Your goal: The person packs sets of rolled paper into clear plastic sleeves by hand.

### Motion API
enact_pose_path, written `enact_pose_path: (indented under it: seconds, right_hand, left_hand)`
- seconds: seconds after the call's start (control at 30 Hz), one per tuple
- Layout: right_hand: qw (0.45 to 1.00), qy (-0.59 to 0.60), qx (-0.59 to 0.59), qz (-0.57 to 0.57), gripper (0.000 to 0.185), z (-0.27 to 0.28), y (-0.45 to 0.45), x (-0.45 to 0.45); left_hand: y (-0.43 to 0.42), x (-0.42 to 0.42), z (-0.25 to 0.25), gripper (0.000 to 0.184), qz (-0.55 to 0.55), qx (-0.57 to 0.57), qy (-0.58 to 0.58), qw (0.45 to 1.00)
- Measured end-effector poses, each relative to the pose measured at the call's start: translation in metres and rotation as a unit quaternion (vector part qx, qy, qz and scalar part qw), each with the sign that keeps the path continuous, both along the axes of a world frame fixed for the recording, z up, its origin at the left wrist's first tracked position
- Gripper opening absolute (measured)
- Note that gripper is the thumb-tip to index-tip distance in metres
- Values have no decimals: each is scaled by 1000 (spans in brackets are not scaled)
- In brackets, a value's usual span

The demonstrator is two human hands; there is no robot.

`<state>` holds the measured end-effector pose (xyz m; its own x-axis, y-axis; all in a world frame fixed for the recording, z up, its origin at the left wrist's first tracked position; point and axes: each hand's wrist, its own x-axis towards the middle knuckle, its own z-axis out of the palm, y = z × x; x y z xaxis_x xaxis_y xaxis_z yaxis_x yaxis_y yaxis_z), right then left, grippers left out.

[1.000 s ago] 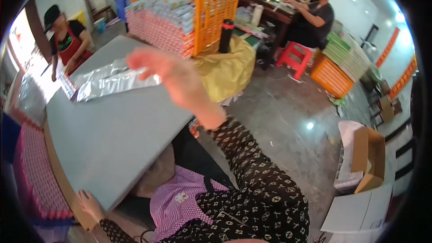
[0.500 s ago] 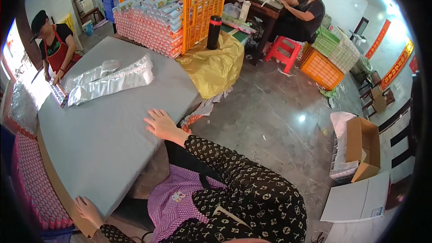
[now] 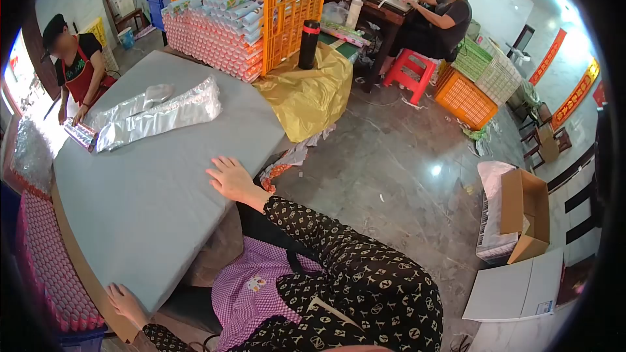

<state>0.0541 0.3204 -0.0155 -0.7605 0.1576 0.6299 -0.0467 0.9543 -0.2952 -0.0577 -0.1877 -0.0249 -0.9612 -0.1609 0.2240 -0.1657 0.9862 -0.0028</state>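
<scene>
My right hand (image 3: 233, 180) rests with fingers spread on the right edge of the grey-covered table (image 3: 150, 189). At the table's near left corner lies my left hand (image 3: 127, 303), its fingers stretched out along the edge. Neither hand holds anything. Farther up the tabletop are clear plastic bags (image 3: 166, 117), flat and shiny, out of reach of both hands. Beside them, a person in a red apron (image 3: 85, 85) has both hands on a small patterned pack (image 3: 81, 133) at the far left edge.
An orange crate (image 3: 293, 16) and stacked rolled tubes (image 3: 215, 39) stand at the table's far end, near a black bottle (image 3: 308, 44) on yellow plastic (image 3: 313, 94). Pink-netted tubes (image 3: 55, 257) sit left. Another person (image 3: 450, 13) sits on a red stool (image 3: 411, 75). Cartons (image 3: 528, 215) stand right.
Both my hands stay where they were. The person in the red apron has raised their head and shifted the small pack slightly. The seated person's arms have moved a little.
</scene>
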Motion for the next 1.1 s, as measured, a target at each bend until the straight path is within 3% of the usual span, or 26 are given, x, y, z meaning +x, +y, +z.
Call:
enact_pose_path:
  seconds: [1.1]
  right_hand:
    - [1000,13,-1,-17,28,-9,2,-5]
  left_hand:
    - [1,2,3,41,-9,61,35,997]
